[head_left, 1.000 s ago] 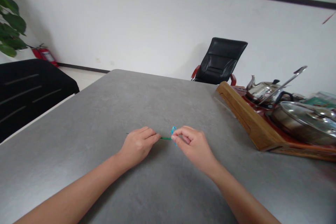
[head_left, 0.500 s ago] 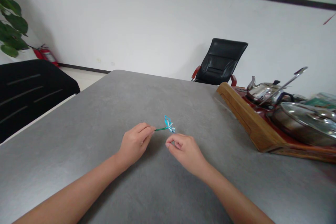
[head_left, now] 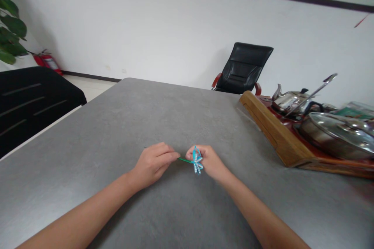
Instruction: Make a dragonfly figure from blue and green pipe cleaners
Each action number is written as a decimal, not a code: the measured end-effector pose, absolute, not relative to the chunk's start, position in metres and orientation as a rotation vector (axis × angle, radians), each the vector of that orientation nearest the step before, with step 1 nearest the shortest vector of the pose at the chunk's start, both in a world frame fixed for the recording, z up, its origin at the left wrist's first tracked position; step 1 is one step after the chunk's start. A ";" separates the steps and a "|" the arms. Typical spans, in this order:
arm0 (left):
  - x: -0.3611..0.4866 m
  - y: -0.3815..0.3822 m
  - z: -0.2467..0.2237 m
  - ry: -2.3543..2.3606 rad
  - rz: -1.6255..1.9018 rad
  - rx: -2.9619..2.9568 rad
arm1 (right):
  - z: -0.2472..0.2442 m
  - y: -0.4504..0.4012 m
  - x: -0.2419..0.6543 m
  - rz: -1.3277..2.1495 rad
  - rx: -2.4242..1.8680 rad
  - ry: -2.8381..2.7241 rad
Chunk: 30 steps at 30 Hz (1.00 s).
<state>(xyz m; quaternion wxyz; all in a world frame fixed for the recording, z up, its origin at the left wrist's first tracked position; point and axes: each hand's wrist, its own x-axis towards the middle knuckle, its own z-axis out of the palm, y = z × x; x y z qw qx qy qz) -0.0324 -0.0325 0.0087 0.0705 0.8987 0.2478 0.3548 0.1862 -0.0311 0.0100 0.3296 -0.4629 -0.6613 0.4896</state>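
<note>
A small blue beaded flower [head_left: 197, 162] on a thin green stem [head_left: 184, 160] is held over the grey table [head_left: 157, 103]. My left hand [head_left: 156, 163] pinches the stem between thumb and fingers, and a short dark tip sticks out behind its knuckles. Close behind the flower is my right hand [head_left: 208, 159], its fingers curled together. The flower covers part of those fingers, so whether they grip a petal or anything else cannot be made out.
On the right, a wooden tea tray [head_left: 267, 132] carries a steel kettle [head_left: 290, 103] and a glass-lidded pan [head_left: 336, 134]. A black chair [head_left: 245, 66] stands beyond the table, another chair [head_left: 37, 101] at the left.
The flower has moved slightly right and down and has turned, its petals now pointing downward. My left hand has shifted right with the stem, and my right hand now sits behind the flower.
</note>
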 end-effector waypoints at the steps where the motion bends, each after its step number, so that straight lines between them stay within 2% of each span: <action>1: -0.032 -0.033 0.009 0.722 1.054 2.722 | 0.011 -0.030 0.187 1.288 -1.222 -1.700; 16: -0.030 -0.032 0.013 0.648 0.976 2.945 | 0.022 -0.024 0.197 1.196 -1.297 -1.623; 30: -0.031 -0.031 0.010 0.844 0.874 3.053 | 0.054 -0.041 0.197 0.860 -1.323 -1.821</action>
